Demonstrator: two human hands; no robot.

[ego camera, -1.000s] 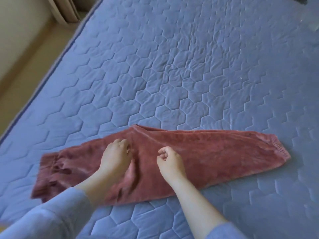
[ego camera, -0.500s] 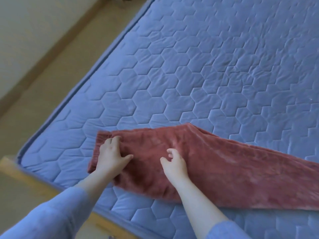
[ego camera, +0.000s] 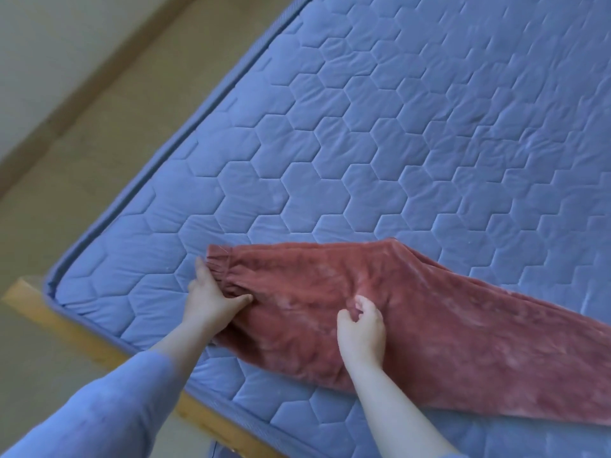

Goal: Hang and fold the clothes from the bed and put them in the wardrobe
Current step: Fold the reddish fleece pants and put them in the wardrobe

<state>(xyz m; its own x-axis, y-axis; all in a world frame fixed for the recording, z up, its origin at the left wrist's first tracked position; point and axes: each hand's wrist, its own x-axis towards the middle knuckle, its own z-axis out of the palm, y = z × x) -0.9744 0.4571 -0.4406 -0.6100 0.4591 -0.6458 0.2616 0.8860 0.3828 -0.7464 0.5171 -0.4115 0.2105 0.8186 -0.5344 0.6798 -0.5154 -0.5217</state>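
While the left hand (ego camera: 211,299) lies flat at the waistband (ego camera: 219,259) edge, the right hand (ego camera: 362,335) pinches the trousers (ego camera: 446,332).

A beige floor (ego camera: 99,193) lies left, meeting a pale wall (ego camera: 49,44) at a tan skirting strip (ego camera: 59,117).

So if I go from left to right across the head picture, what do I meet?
Floor → bed frame → left hand → right hand. The trousers and mattress spread too wide to have one place.
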